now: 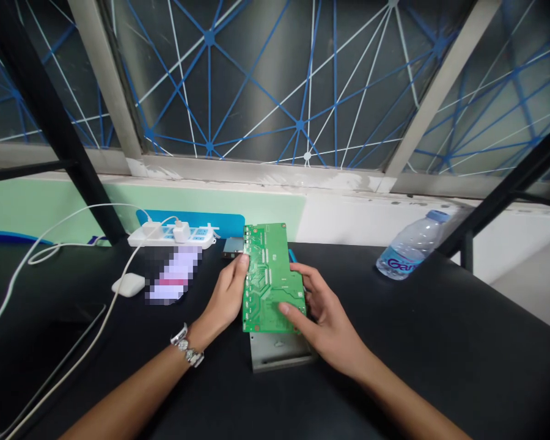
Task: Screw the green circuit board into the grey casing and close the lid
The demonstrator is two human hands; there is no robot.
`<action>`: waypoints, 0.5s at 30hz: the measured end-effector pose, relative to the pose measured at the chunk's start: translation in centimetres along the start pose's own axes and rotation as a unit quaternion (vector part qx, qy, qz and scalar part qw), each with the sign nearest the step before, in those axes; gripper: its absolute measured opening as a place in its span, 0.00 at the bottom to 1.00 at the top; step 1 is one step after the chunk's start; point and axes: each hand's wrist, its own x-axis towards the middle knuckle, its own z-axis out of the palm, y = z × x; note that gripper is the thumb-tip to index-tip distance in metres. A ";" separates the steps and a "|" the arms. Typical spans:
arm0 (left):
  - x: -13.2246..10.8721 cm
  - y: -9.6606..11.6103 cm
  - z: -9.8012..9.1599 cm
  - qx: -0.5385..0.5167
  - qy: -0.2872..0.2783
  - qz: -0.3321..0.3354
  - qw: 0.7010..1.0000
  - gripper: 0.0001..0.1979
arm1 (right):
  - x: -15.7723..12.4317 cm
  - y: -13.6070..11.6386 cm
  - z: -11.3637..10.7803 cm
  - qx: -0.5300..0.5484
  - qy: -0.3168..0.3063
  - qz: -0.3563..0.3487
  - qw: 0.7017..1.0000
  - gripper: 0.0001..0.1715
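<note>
A green circuit board (272, 281) is held up in front of me, tilted with its flat, traced face toward the camera. My left hand (229, 287), with a silver watch (186, 347) on the wrist, grips the board's left edge, thumb on the front. On the right edge, my right hand (325, 318) closes round the board with its thumb pressed on the face and the fingers behind. Below the board a grey metal casing (282, 354) lies on the black table, partly hidden by the board. Behind the left hand sits a small boxy device (233, 246), partly covered.
A white power strip (172, 235) with plugged-in chargers and white cables stands at the back left. Nearby are a white rounded case (128, 285) and a blurred-out phone-like item (174, 278). A water bottle (410, 247) leans at the back right. Black metal legs flank the table (417, 342).
</note>
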 end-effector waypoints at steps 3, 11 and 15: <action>-0.2 -0.1 0.3 0.065 -0.005 0.023 0.998 0.24 | -0.6 -0.4 0.2 -0.018 -0.041 -0.015 0.999 0.34; -1.5 -0.4 1.9 0.068 -0.025 0.029 0.997 0.22 | -1.5 0.0 1.5 -0.048 -0.110 -0.033 0.992 0.57; -1.6 -0.1 2.0 0.094 -0.020 0.046 0.994 0.19 | -1.5 0.1 1.9 -0.056 -0.107 -0.028 0.992 0.57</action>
